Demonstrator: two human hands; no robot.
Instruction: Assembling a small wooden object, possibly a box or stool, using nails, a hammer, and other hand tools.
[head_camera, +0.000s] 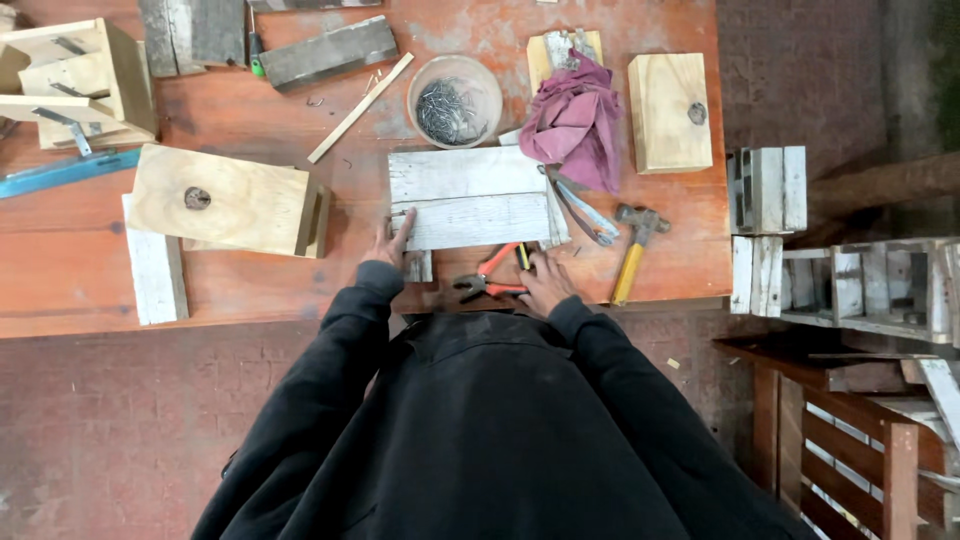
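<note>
On the red-brown bench (80, 270) a whitewashed plank panel (468, 198) lies flat, its long axis running left to right. The left hand (388, 243) rests on the panel's near left corner, its grip spread, fingers flat on the wood. The right hand (543, 281) lies just near of the panel's right end beside red-handled pliers (487, 279), whose jaws point left; its grip looks loosely curled on the handles, though the sleeve hides part of it. Beyond the panel sits a round bowl of nails (455, 101), with a crumpled magenta rag (575, 122) right of it. A yellow-handled hammer (633, 252) lies to the right.
</note>
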